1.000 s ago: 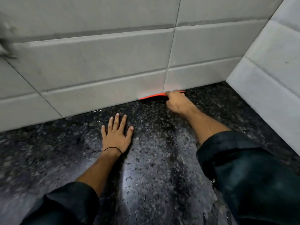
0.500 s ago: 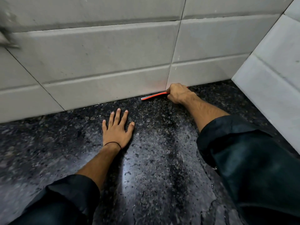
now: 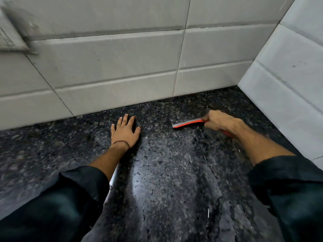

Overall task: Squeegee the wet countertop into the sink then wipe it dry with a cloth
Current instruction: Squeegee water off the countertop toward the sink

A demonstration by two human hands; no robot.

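Squeegee (image 3: 187, 123) in right hand (image 3: 220, 121)

The squeegee (image 3: 187, 123) is a thin red-orange strip with a pale blade edge, lying low on the tabletop (image 3: 166, 172) clear of the back wall, its right end gripped in the right hand (image 3: 221, 122). The tabletop is dark speckled stone, wet and glossy, with beads and a ragged-edged film of water spread across the middle and right
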